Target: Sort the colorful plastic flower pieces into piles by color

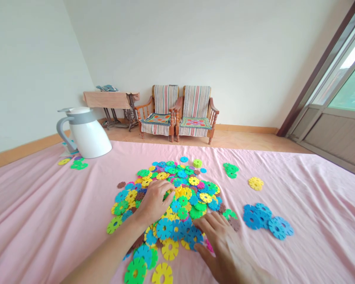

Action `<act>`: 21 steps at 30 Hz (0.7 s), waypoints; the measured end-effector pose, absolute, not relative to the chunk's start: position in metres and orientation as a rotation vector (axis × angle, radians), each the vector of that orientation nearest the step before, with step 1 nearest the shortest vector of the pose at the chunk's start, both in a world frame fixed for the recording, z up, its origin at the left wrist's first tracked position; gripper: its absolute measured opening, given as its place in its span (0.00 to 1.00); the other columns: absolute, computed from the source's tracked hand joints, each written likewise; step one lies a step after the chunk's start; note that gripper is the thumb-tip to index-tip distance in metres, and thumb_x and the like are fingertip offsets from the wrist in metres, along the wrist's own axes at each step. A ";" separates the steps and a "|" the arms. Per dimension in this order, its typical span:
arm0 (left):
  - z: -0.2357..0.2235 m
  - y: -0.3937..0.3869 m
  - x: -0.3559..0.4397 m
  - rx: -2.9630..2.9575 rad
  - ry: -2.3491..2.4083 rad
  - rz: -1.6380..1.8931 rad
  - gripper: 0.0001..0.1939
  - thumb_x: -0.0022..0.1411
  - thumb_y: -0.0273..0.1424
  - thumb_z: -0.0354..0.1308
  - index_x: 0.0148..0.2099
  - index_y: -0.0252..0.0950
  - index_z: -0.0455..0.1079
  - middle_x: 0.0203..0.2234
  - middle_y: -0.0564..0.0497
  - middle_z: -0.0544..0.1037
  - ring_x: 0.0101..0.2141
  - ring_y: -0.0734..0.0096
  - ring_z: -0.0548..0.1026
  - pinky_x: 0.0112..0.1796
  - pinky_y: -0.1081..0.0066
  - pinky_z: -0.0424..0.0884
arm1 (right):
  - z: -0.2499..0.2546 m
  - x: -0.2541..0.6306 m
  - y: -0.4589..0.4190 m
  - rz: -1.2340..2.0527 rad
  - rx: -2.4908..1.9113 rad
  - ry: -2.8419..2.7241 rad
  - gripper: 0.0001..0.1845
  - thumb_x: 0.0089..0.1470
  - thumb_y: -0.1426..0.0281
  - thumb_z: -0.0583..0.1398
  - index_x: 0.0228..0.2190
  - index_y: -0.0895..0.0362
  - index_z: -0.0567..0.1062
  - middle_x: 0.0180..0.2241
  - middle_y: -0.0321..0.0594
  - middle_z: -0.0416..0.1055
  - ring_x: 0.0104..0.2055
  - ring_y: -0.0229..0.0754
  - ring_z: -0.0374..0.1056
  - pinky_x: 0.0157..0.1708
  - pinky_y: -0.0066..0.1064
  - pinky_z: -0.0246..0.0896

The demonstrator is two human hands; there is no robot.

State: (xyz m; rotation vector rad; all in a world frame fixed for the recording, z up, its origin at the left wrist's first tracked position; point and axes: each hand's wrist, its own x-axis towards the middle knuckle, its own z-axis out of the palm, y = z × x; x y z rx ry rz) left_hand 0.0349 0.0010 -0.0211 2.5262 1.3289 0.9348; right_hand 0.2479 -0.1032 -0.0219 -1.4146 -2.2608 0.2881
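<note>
A pile of notched plastic snowflake discs (182, 213) in blue, green, yellow, brown and pink is spread over the pink cloth. Over its left-centre lies my left hand (156, 197), fingers curled and the thumb tip close to the forefinger. A bit of green shows in the gap between them, but whatever the fingertips grip is hidden. At the pile's right front edge, my right hand (221, 240) is palm down, thumb apart from the fingers, its fingertips touching or just above blue discs (192, 232). No disc shows in its grasp.
Sorted to the right are blue discs (262, 217), yellow discs (256, 183) and green discs (230, 170). A white jug (91, 134) with a grey handle stands at the left, beside a few discs (78, 163). Beyond the pink cloth (319, 221) are two wooden armchairs (195, 106).
</note>
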 end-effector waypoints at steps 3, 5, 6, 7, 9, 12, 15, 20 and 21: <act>-0.021 0.000 0.035 2.531 1.332 0.935 0.06 0.62 0.28 0.53 0.36 0.39 0.72 0.33 0.52 0.77 0.38 0.66 0.73 0.44 0.64 0.65 | -0.023 0.244 -0.103 0.322 -1.435 -2.270 0.13 0.48 0.71 0.62 0.38 0.52 0.72 0.40 0.40 0.71 0.44 0.51 0.64 0.44 0.44 0.59; -0.021 0.000 0.035 2.535 1.330 0.925 0.06 0.63 0.28 0.53 0.37 0.39 0.71 0.34 0.51 0.77 0.38 0.66 0.73 0.44 0.64 0.65 | -0.024 0.244 -0.103 0.335 -1.452 -2.247 0.12 0.48 0.72 0.62 0.37 0.52 0.72 0.39 0.39 0.71 0.44 0.51 0.64 0.45 0.44 0.58; -0.021 0.001 0.035 2.536 1.329 0.920 0.06 0.63 0.28 0.53 0.37 0.39 0.71 0.34 0.51 0.77 0.38 0.66 0.73 0.44 0.64 0.65 | -0.024 0.244 -0.103 0.344 -1.462 -2.225 0.11 0.47 0.74 0.62 0.36 0.52 0.72 0.39 0.39 0.70 0.44 0.50 0.64 0.45 0.43 0.58; -0.022 0.001 0.034 2.538 1.327 0.916 0.06 0.63 0.28 0.53 0.37 0.39 0.71 0.34 0.51 0.77 0.39 0.66 0.73 0.44 0.64 0.65 | -0.025 0.244 -0.103 0.365 -1.465 -2.200 0.11 0.46 0.75 0.62 0.34 0.52 0.71 0.38 0.39 0.70 0.43 0.49 0.64 0.43 0.42 0.59; -0.021 0.002 0.034 2.542 1.324 0.912 0.06 0.63 0.28 0.53 0.37 0.39 0.71 0.34 0.51 0.77 0.38 0.66 0.73 0.44 0.64 0.65 | -0.026 0.244 -0.104 0.447 -1.429 -2.147 0.09 0.46 0.78 0.61 0.30 0.54 0.70 0.35 0.37 0.70 0.40 0.45 0.66 0.39 0.35 0.61; -0.021 0.002 0.034 2.545 1.321 0.915 0.07 0.63 0.28 0.52 0.37 0.39 0.71 0.34 0.50 0.77 0.38 0.65 0.73 0.44 0.64 0.65 | -0.024 0.251 -0.104 0.577 -1.340 -2.062 0.05 0.50 0.77 0.57 0.28 0.55 0.68 0.30 0.35 0.70 0.33 0.39 0.67 0.31 0.28 0.60; -0.021 0.002 0.034 2.544 1.315 0.920 0.07 0.63 0.28 0.52 0.37 0.39 0.71 0.34 0.50 0.77 0.38 0.65 0.73 0.44 0.63 0.66 | -0.020 0.274 -0.102 0.574 -1.391 -1.948 0.06 0.56 0.71 0.55 0.28 0.55 0.70 0.26 0.34 0.71 0.29 0.38 0.67 0.29 0.27 0.60; -0.021 0.001 0.034 2.538 1.310 0.943 0.06 0.62 0.27 0.53 0.37 0.39 0.72 0.34 0.50 0.77 0.38 0.65 0.73 0.44 0.63 0.66 | -0.024 0.348 -0.093 0.372 -1.641 -1.756 0.13 0.58 0.60 0.53 0.32 0.54 0.73 0.26 0.36 0.73 0.28 0.40 0.68 0.31 0.31 0.62; -0.021 0.001 0.034 2.534 1.313 0.945 0.06 0.62 0.27 0.53 0.37 0.39 0.72 0.34 0.50 0.78 0.38 0.65 0.73 0.44 0.63 0.66 | -0.027 0.362 -0.092 0.343 -1.676 -1.725 0.15 0.58 0.59 0.53 0.32 0.55 0.74 0.26 0.37 0.73 0.28 0.41 0.68 0.31 0.32 0.63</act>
